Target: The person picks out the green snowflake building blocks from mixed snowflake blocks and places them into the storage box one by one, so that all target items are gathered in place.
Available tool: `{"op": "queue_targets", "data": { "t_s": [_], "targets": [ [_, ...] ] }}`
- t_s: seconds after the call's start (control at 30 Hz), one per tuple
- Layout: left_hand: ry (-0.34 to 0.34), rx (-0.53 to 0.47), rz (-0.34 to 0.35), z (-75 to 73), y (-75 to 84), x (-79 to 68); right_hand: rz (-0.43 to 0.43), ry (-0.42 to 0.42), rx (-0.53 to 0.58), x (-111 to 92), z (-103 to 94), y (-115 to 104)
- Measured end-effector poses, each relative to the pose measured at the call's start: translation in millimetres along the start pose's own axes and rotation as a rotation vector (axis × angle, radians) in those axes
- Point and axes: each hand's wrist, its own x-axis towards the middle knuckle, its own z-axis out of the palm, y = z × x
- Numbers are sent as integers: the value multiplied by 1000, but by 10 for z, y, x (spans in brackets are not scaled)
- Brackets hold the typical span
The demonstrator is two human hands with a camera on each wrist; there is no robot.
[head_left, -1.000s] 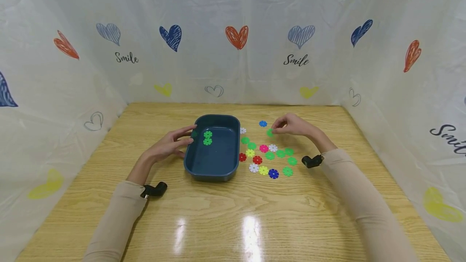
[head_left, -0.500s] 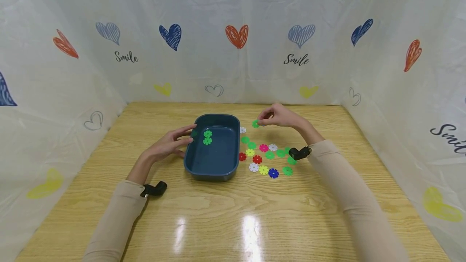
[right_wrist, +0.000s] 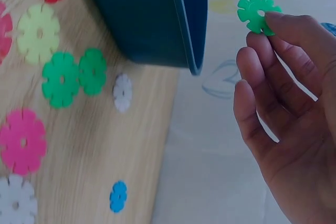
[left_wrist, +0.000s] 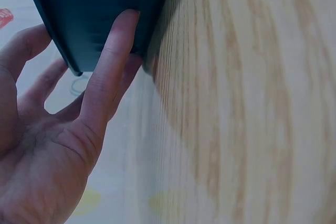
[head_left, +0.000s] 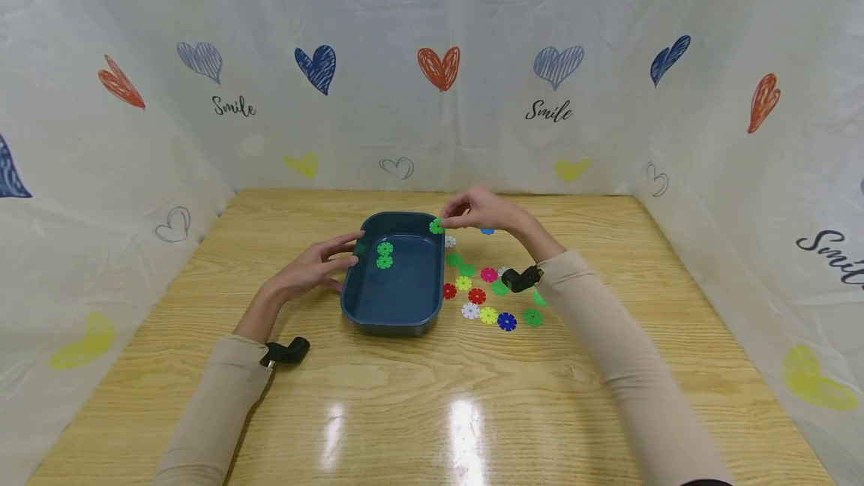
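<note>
In the head view, my right hand [head_left: 482,208] pinches a green interlocking snowflake disc [head_left: 436,226] between thumb and fingertips, held at the far right corner of the dark blue plastic bin [head_left: 394,330]. The right wrist view shows that disc [right_wrist: 259,14] gripped by one edge, above the level of the table. My left hand [head_left: 307,268] rests against the bin's left side with fingers fairly straight; the left wrist view has a fingertip [left_wrist: 127,19] on the bin's outer wall. Two green discs [head_left: 385,255] lie inside the bin, touching each other.
Right of the bin, several loose discs lie on the wooden table [head_left: 378,411]: green, yellow [head_left: 488,315], red [head_left: 477,296], white [head_left: 470,310], pink [head_left: 489,274] and dark blue [head_left: 507,321]. A lighter blue disc [head_left: 487,231] lies farther back. A heart-printed curtain [head_left: 378,133] encloses the table's back and sides.
My right hand has carried the green disc leftward, from over the loose discs to the bin's far right corner. The left hand and the bin have stayed in place.
</note>
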Motion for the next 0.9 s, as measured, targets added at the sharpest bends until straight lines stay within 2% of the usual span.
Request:
{"op": "queue_targets", "data": {
  "t_s": [0.27,0.53,0.67,0.9],
  "targets": [
    [-3,-8,0,1,-6,3,-60,-62,20,209,210,-98],
    [-6,-6,-3,-9,-24,20,-89,-95,-64,435,457,-164],
    [-4,-5,-4,-7,-27,26,-103,-134,-63,519,585,-161],
    [-7,-9,-6,-10,-33,31,-71,-175,-81,601,749,-179]
  ]
}}
